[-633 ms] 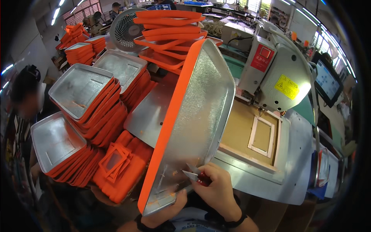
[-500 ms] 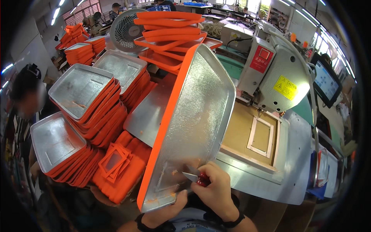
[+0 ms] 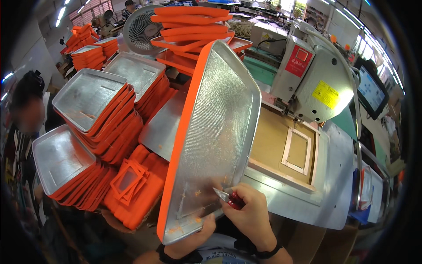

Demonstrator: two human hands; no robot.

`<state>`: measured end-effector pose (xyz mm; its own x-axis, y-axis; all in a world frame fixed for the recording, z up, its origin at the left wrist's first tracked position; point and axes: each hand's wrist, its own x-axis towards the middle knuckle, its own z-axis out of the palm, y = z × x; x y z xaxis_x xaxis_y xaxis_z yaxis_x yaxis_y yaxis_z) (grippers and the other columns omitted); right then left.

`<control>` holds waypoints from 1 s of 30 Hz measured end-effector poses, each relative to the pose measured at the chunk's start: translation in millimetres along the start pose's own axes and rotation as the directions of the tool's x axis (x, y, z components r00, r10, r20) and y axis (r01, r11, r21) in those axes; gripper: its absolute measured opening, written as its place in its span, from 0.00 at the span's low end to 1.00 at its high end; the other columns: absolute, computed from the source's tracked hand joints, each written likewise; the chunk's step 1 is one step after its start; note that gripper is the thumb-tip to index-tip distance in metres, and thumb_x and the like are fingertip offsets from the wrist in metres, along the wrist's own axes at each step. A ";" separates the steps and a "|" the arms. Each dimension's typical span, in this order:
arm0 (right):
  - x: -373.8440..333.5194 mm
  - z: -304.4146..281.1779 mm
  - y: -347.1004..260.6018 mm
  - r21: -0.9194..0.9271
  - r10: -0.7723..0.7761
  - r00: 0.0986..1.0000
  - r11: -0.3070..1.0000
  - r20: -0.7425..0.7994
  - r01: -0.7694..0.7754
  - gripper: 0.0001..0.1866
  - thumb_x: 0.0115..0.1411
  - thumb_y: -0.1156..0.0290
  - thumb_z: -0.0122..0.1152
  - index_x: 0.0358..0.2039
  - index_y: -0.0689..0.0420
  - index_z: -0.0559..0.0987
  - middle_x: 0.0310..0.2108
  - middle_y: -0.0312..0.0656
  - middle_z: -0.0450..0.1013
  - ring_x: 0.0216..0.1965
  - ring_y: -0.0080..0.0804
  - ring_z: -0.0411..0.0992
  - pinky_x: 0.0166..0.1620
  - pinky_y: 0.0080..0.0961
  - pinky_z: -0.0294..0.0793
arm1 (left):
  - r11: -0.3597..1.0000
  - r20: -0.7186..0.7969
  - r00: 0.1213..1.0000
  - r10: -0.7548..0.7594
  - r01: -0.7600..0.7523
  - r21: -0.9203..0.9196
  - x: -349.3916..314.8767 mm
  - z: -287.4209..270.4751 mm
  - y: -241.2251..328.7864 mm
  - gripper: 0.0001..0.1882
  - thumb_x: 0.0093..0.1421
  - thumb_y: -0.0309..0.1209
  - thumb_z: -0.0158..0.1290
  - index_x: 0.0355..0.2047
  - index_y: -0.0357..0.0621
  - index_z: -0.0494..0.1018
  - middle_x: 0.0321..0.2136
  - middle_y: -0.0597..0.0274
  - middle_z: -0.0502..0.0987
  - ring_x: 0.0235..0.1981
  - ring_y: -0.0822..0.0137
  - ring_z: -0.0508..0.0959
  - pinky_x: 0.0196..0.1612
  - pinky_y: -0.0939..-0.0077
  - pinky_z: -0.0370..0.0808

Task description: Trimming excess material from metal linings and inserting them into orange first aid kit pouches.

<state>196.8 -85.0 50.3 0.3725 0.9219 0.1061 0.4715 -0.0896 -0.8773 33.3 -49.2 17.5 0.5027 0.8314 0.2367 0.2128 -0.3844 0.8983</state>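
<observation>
A large rectangular panel with a silver foil face and an orange edge (image 3: 211, 127) stands tilted in front of me. My left hand (image 3: 195, 237) grips its lower edge, thumb on the foil and fingers hidden behind. In my right hand (image 3: 250, 213) is a pair of thread snips (image 3: 235, 200) with red handles, the blades pointing left close to the foil. Loose orange thread bits (image 3: 176, 229) lie on the panel's lower part, near a stitched rectangular outline. From this view I cannot tell whether the blades touch the foil.
Stacks of orange and silver panels (image 3: 90, 99) stand at the left, beside small orange frames (image 3: 127, 181). More orange pieces (image 3: 193, 33) are piled behind. A sewing machine (image 3: 323, 79) with a framed template (image 3: 274, 145) sits at the right. A co-worker (image 3: 28, 105) is at far left.
The snips have moved slightly right, and their blades, spread before, are now closer together. The panel has shifted a little left in view, still held by my left hand.
</observation>
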 end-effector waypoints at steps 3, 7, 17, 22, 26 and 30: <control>-1.1 4.2 2.3 0.035 0.015 0.999 0.999 -0.047 -0.013 0.10 0.46 0.81 0.66 0.32 0.61 0.78 0.27 0.41 0.73 0.27 0.31 0.75 0.32 0.24 0.74 | 0.999 0.042 0.999 0.016 -0.018 0.049 6.6 -0.6 13.8 0.18 0.58 0.30 0.54 0.49 0.40 0.74 0.42 0.53 0.78 0.44 0.60 0.78 0.49 0.68 0.74; -4.0 11.8 2.3 0.118 0.056 0.993 0.992 -0.100 -0.044 0.11 0.44 0.82 0.66 0.31 0.60 0.78 0.26 0.39 0.72 0.26 0.29 0.73 0.31 0.23 0.73 | 0.998 -0.017 0.998 0.061 -0.061 0.002 11.5 3.6 13.2 0.17 0.55 0.27 0.57 0.46 0.38 0.75 0.35 0.54 0.80 0.35 0.61 0.81 0.39 0.70 0.77; -8.5 30.7 13.6 0.275 0.047 0.982 0.962 -0.184 0.005 0.06 0.52 0.80 0.65 0.27 0.60 0.75 0.23 0.29 0.65 0.23 0.12 0.59 0.25 0.13 0.59 | 0.981 -0.053 0.984 0.173 -0.167 0.098 8.8 3.0 1.1 0.10 0.49 0.24 0.61 0.33 0.38 0.75 0.25 0.54 0.78 0.25 0.58 0.79 0.27 0.71 0.76; -7.4 31.0 7.3 0.263 0.070 0.984 0.964 -0.163 -0.025 0.06 0.51 0.79 0.65 0.29 0.60 0.76 0.22 0.34 0.66 0.22 0.20 0.62 0.26 0.19 0.63 | 0.959 -0.022 0.970 0.240 -0.234 0.158 7.6 0.6 -1.5 0.20 0.49 0.22 0.61 0.44 0.35 0.75 0.34 0.50 0.80 0.31 0.56 0.82 0.35 0.70 0.79; -10.4 31.3 11.9 0.486 0.126 0.975 0.874 -0.183 -0.022 0.06 0.53 0.78 0.65 0.29 0.60 0.76 0.23 0.32 0.67 0.22 0.17 0.61 0.26 0.17 0.62 | 0.939 -0.056 0.946 0.319 -0.308 0.151 16.1 1.9 12.3 0.26 0.53 0.22 0.58 0.54 0.30 0.71 0.43 0.46 0.80 0.39 0.53 0.82 0.43 0.70 0.78; -7.1 28.5 6.1 0.501 0.171 0.980 0.860 -0.098 -0.100 0.05 0.52 0.79 0.64 0.30 0.61 0.76 0.22 0.30 0.67 0.22 0.13 0.60 0.25 0.15 0.61 | 0.923 0.027 0.948 0.317 -0.315 0.221 5.8 2.9 -7.7 0.26 0.54 0.24 0.58 0.54 0.26 0.70 0.46 0.43 0.78 0.42 0.53 0.82 0.45 0.69 0.78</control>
<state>174.3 -81.4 30.9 0.5244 0.8515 -0.0003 -0.0323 0.0196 -0.9993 37.0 -42.6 10.9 0.5663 0.6558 0.4992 0.2235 -0.7052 0.6728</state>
